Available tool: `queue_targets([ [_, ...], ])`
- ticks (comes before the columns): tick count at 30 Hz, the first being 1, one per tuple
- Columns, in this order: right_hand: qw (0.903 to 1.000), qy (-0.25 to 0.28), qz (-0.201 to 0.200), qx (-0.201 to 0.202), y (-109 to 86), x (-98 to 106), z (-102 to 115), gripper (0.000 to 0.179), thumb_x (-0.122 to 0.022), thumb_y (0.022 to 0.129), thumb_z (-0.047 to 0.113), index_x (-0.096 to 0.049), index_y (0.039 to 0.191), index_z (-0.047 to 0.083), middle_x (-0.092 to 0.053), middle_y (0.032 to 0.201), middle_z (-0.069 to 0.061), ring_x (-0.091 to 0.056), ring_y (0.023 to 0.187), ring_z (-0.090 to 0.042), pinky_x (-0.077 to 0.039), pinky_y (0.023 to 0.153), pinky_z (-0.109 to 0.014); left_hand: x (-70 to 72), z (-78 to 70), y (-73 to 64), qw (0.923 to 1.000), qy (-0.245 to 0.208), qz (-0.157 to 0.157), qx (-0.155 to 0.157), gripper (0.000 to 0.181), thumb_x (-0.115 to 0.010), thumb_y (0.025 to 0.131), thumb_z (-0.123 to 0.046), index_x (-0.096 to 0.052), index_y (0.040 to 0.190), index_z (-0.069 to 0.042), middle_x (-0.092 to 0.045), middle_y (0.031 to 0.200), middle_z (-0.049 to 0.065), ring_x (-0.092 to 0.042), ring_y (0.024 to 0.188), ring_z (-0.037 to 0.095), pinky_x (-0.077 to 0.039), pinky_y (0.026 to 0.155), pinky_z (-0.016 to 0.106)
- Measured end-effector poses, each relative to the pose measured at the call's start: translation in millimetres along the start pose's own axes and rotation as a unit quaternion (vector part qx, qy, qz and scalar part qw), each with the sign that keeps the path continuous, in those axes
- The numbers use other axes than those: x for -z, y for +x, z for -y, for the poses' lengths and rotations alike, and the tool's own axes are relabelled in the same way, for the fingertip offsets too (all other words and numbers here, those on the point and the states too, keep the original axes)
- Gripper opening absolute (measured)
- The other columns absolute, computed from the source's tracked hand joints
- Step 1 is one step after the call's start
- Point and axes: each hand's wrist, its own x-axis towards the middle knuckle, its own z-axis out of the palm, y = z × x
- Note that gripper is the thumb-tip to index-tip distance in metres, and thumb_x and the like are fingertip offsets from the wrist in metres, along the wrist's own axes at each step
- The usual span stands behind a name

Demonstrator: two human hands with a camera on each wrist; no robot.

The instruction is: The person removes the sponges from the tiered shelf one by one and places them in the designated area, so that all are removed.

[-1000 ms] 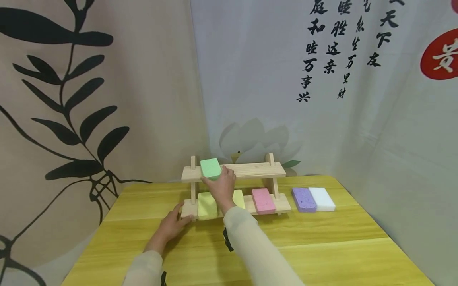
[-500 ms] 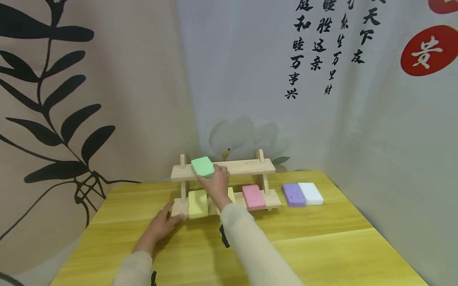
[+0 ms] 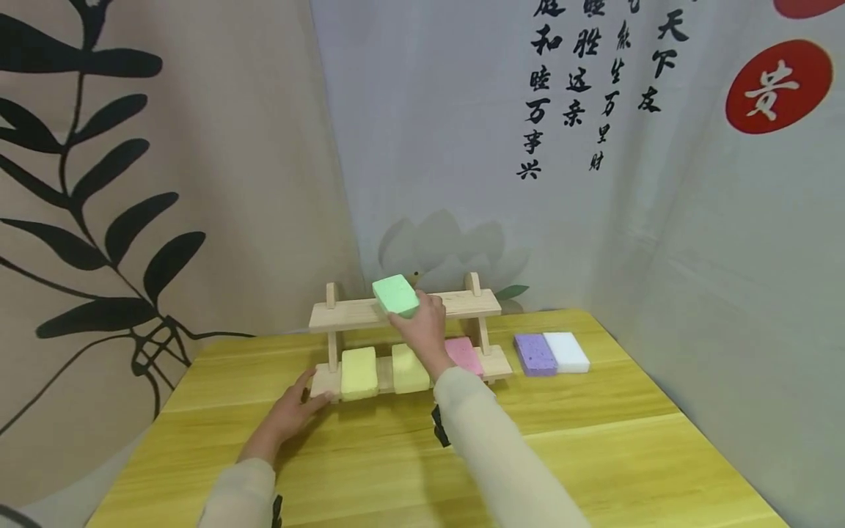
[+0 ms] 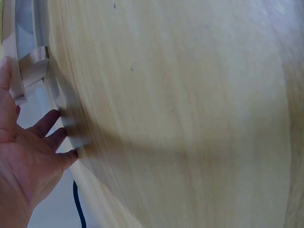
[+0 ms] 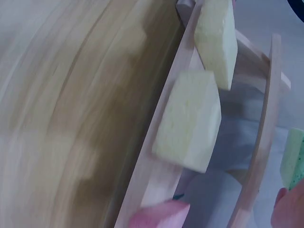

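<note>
In the head view my right hand [image 3: 425,326] grips a light green sponge [image 3: 396,295] over the upper shelf [image 3: 343,315] of a two-tier wooden rack; whether the sponge touches that shelf is unclear. At the right wrist view's edge, only part of the green sponge [image 5: 292,156] and fingers show. My left hand [image 3: 290,412] rests against the left end of the lower shelf. Its fingers are spread in the left wrist view, beside the rack's end [image 4: 35,65]. Two yellow sponges [image 3: 359,374] and a pink sponge [image 3: 465,356], partly behind my right arm, lean on the lower shelf.
Right of the rack, a purple sponge [image 3: 536,355] and a white sponge [image 3: 566,352] lie side by side on the wooden table [image 3: 594,455]. Behind stands a printed curtain [image 3: 264,183] with leaves and writing. The table's right edge slopes away beyond the sponges.
My right hand has lifted the green sponge from the upper shelf's left end and moved it right. The left hand stays at the rack. The head view has shifted somewhat.
</note>
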Motion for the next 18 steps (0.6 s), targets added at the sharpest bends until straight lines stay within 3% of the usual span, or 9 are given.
queue_targets([
  [10,0.9994,0.013,-0.025,-0.020,12.1,50,-19,0.075,-0.081,0.082,0.033,-0.049,0.142,0.002,-0.046,0.135,-0.018,-0.045,0.119,-0.032,-0.045,0.096,-0.045,-3.1,-1.1,6.0,1.0000,-0.003,0.008,0.000,0.092,-0.054,0.098,-0.056,-0.008,0.159,-0.005,-0.024,0.151,0.040,-0.027,0.138,0.055,-0.026,0.109,0.067],
  [18,0.9980,0.014,-0.061,-0.004,32.9,102,-42,0.076,-0.081,0.082,0.032,-0.049,0.142,-0.001,-0.047,0.134,-0.022,-0.046,0.119,-0.034,-0.044,0.099,-0.046,-0.4,3.6,4.0,0.9999,-0.004,0.007,-0.007,0.091,-0.055,0.099,-0.052,-0.008,0.158,-0.002,-0.024,0.151,0.040,-0.029,0.137,0.055,-0.027,0.108,0.067],
])
